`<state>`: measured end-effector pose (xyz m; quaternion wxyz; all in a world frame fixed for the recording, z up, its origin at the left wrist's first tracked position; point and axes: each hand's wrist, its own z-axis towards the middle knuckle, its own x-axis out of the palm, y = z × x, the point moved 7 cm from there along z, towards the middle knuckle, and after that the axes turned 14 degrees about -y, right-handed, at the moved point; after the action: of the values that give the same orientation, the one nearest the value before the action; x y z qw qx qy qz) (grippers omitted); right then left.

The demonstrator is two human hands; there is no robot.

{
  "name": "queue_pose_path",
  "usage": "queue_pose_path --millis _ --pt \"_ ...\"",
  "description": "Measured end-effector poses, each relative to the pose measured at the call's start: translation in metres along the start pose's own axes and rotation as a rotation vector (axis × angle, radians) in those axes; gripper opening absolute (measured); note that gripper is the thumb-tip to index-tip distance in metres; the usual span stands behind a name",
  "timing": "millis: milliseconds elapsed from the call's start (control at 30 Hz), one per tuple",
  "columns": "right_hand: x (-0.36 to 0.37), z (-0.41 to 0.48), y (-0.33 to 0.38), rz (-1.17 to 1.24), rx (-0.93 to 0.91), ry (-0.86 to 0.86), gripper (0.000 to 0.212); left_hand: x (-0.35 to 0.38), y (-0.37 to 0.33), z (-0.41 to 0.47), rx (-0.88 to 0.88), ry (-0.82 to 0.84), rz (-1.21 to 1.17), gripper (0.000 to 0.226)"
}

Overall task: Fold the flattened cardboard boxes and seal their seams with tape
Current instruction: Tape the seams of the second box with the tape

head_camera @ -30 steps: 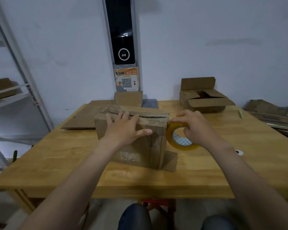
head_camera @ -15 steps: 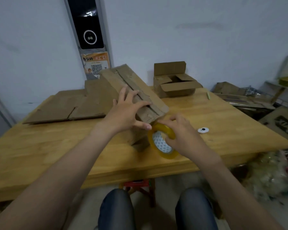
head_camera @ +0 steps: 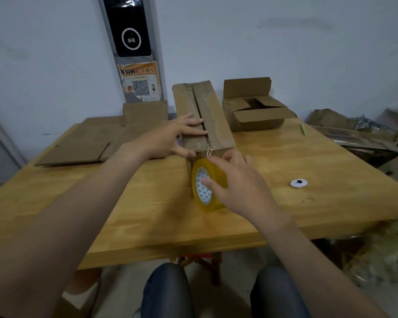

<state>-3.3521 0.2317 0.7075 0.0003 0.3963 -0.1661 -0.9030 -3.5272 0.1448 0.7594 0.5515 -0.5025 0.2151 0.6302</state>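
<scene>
The folded cardboard box (head_camera: 218,125) stands lengthwise mid-table, its top seam running away from us. Our left hand (head_camera: 170,138) lies on the left flap (fingers straight, thumb at the near edge), pressing it down. At the box's near end, our right hand (head_camera: 237,182) grips the yellow tape roll (head_camera: 214,172), thumb across its core. Flattened cardboard (head_camera: 83,148) lies to the left on the table (head_camera: 147,198).

Plain pale wall (head_camera: 285,53) at the back, a bit scuffed, with a tall black panel (head_camera: 131,26) in a silver frame mounted on it and a peeling orange QR-code poster (head_camera: 140,81) stuck right below. A light wooden table (head_camera: 152,216) fills the middle, with a red stool (head_camera: 200,260) tucked underneath on the pale floor (head_camera: 234,292). There's a grey metal rack frame (head_camera: 5,138) off to the left. The light is pretty dim and flat.
</scene>
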Motion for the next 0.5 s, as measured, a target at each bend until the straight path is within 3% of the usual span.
queue_pose_path --millis 267,500 --pt "0.006 0.047 -0.003 0.068 -0.013 0.028 0.060 -0.005 0.043 0.047 -0.073 0.050 -0.139 0.054" --pt "-0.002 0.139 -0.031 0.056 -0.135 0.033 0.035 -0.001 0.060 0.061 -0.084 0.065 -0.188 0.051"
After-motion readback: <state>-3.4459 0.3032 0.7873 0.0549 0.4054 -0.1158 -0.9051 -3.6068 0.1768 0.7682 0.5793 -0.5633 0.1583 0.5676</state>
